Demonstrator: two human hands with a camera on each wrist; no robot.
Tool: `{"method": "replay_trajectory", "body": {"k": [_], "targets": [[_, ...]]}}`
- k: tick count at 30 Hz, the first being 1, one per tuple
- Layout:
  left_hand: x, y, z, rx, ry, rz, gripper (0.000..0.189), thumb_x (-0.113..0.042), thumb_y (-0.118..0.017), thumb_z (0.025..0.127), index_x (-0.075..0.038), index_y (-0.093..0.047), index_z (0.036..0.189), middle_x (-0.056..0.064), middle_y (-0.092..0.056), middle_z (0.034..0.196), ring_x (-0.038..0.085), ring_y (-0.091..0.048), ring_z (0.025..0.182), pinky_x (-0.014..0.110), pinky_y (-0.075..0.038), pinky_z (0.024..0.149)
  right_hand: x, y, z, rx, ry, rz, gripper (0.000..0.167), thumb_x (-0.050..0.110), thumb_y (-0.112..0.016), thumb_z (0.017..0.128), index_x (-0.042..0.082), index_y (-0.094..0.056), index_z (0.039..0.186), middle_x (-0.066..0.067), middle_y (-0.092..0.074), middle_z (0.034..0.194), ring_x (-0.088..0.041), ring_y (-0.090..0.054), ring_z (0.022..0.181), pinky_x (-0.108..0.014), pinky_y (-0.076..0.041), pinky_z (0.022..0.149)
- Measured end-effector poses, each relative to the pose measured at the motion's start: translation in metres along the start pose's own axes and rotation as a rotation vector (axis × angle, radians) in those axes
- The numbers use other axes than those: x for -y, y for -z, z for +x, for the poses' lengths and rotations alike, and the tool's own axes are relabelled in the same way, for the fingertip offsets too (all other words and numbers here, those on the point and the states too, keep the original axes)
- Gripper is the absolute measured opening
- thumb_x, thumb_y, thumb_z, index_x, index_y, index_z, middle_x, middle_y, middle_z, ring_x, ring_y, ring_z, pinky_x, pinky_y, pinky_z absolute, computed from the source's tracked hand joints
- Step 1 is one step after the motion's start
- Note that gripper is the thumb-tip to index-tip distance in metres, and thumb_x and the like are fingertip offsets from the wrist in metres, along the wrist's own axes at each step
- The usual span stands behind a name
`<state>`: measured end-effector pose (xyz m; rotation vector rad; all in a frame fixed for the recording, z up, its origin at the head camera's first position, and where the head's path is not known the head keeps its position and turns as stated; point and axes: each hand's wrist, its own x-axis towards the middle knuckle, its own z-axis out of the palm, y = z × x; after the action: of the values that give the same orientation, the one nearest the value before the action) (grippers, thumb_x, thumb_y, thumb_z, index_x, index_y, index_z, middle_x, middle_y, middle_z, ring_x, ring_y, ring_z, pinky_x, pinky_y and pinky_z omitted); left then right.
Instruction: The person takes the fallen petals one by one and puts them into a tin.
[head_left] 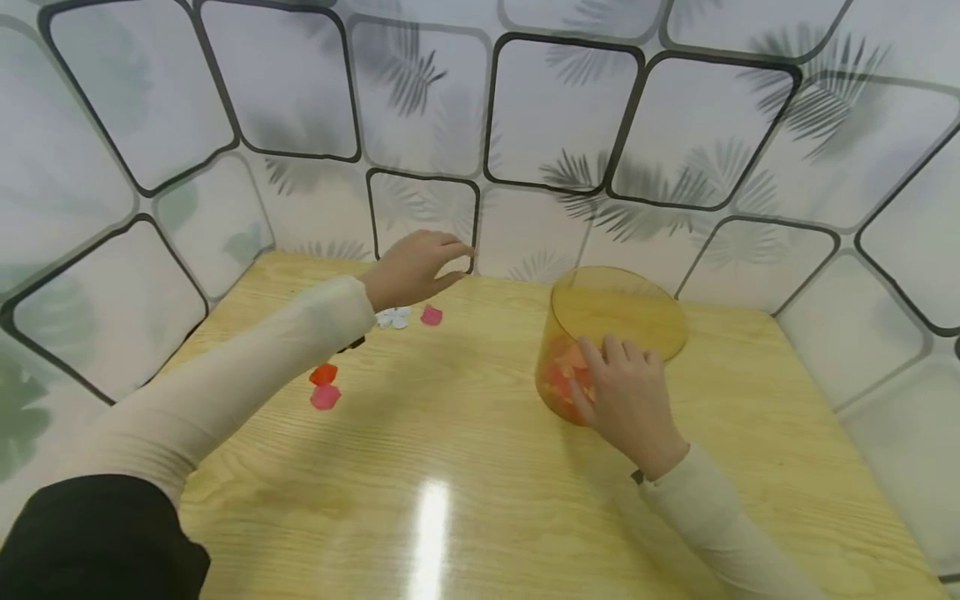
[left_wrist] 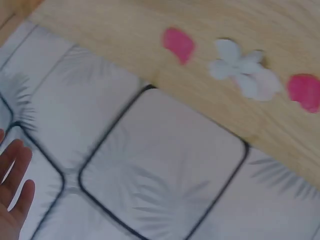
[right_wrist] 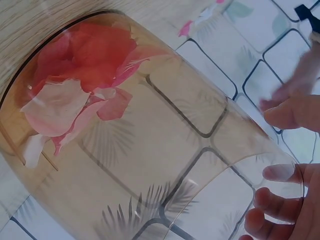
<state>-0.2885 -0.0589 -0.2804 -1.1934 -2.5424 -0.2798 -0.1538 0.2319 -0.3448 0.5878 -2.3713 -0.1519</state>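
My right hand (head_left: 626, 400) is at the near rim of a see-through amber container (head_left: 551, 346). Its fingers hook over the rim while the thumb lies along the outer wall, gripping the edge. Inside, at the bottom, is a heap of red, pink and pale petals (right_wrist: 85, 70). My left hand (head_left: 416, 268) hovers over the back of the table, holding nothing, its fingers loosely stretched to the right. Below it lie a group of white petals (left_wrist: 245, 70) and a pink petal (head_left: 431, 315). A red petal (head_left: 324, 374) touches another pink petal (head_left: 326, 397) nearer me.
The wooden table (head_left: 360, 500) meets a patterned backdrop (head_left: 420, 92) at the back and on both sides. The container stands right of centre, close to the back edge. Light glares off the table's front middle.
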Motion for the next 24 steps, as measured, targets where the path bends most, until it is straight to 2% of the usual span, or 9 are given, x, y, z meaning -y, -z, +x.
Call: {"method": "replay_trajectory", "body": {"k": [5, 7, 9, 12, 13, 16, 19, 20, 24], "targets": [[0.04, -0.03, -0.031, 0.255, 0.056, 0.031, 0.036, -0.016, -0.067, 0.086, -0.005, -0.061, 0.12, 0.015, -0.064, 0.117, 0.032, -0.061, 0.106, 0.045, -0.048, 0.094, 0.0, 0.001, 0.0, 0.016, -0.009, 0.001, 0.039, 0.031, -0.067, 0.075, 0.007, -0.054, 0.102, -0.011, -0.048, 0.071, -0.03, -0.048, 0.059, -0.033, -0.029, 0.047], [0.05, -0.044, -0.038, 0.324, 0.059, 0.055, 0.037, -0.016, -0.068, 0.085, -0.005, -0.06, 0.12, 0.015, -0.063, 0.118, 0.032, -0.061, 0.106, 0.045, -0.048, 0.094, 0.001, 0.001, 0.0, 0.016, -0.012, 0.003, 0.039, 0.031, -0.067, 0.075, 0.006, -0.055, 0.102, -0.011, -0.048, 0.071, -0.03, -0.048, 0.059, -0.034, -0.029, 0.047], [0.058, -0.056, -0.044, 0.364, 0.039, 0.072, 0.038, -0.016, -0.069, 0.085, -0.004, -0.06, 0.12, 0.017, -0.063, 0.117, 0.033, -0.061, 0.105, 0.046, -0.048, 0.094, 0.001, 0.002, 0.001, 0.011, -0.009, 0.002, 0.039, 0.031, -0.068, 0.074, 0.006, -0.054, 0.101, -0.011, -0.048, 0.071, -0.03, -0.048, 0.059, -0.034, -0.029, 0.047], [0.065, -0.074, -0.045, 0.378, -0.003, 0.087, 0.036, -0.013, -0.069, 0.084, -0.002, -0.061, 0.117, 0.017, -0.063, 0.114, 0.034, -0.061, 0.104, 0.046, -0.048, 0.094, 0.0, 0.002, 0.0, 0.0, -0.003, -0.003, 0.039, 0.031, -0.068, 0.074, 0.006, -0.054, 0.101, -0.011, -0.048, 0.07, -0.03, -0.048, 0.058, -0.034, -0.028, 0.047], [0.072, -0.085, -0.045, 0.35, -0.04, 0.095, 0.033, -0.016, -0.068, 0.085, -0.003, -0.061, 0.116, 0.016, -0.064, 0.111, 0.032, -0.062, 0.101, 0.044, -0.049, 0.092, -0.001, 0.002, 0.0, -0.003, -0.002, -0.004, 0.039, 0.03, -0.068, 0.074, 0.006, -0.054, 0.101, -0.011, -0.048, 0.07, -0.03, -0.047, 0.058, -0.034, -0.028, 0.047], [0.073, -0.097, -0.039, 0.331, -0.066, 0.095, 0.029, -0.012, -0.066, 0.085, -0.001, -0.063, 0.112, 0.017, -0.065, 0.106, 0.032, -0.062, 0.099, 0.044, -0.049, 0.09, -0.001, 0.002, 0.0, -0.006, -0.003, -0.006, 0.038, 0.03, -0.068, 0.074, 0.007, -0.054, 0.101, -0.011, -0.047, 0.069, -0.029, -0.047, 0.058, -0.034, -0.028, 0.047], [0.071, -0.105, -0.033, 0.336, -0.05, 0.109, 0.027, -0.015, -0.065, 0.086, -0.002, -0.064, 0.11, 0.016, -0.066, 0.105, 0.032, -0.063, 0.097, 0.044, -0.049, 0.089, -0.002, 0.003, 0.0, -0.001, -0.008, -0.004, 0.038, 0.029, -0.069, 0.073, 0.007, -0.053, 0.1, -0.01, -0.047, 0.069, -0.03, -0.047, 0.057, -0.035, -0.029, 0.047], [0.065, -0.101, -0.031, 0.366, -0.018, 0.11, 0.027, -0.012, -0.065, 0.086, 0.0, -0.064, 0.11, 0.017, -0.066, 0.106, 0.032, -0.063, 0.097, 0.045, -0.049, 0.09, -0.001, 0.003, 0.0, 0.001, -0.009, -0.004, 0.038, 0.029, -0.069, 0.073, 0.007, -0.053, 0.1, -0.01, -0.047, 0.069, -0.029, -0.047, 0.057, -0.034, -0.029, 0.047], [0.065, -0.109, -0.027, 0.376, 0.021, 0.133, 0.023, -0.016, -0.063, 0.088, -0.004, -0.065, 0.108, 0.014, -0.067, 0.105, 0.029, -0.064, 0.094, 0.043, -0.051, 0.086, -0.001, 0.004, 0.0, 0.012, -0.008, -0.005, 0.039, 0.03, -0.069, 0.074, 0.008, -0.053, 0.101, -0.01, -0.047, 0.07, -0.029, -0.048, 0.058, -0.035, -0.029, 0.047]]}}
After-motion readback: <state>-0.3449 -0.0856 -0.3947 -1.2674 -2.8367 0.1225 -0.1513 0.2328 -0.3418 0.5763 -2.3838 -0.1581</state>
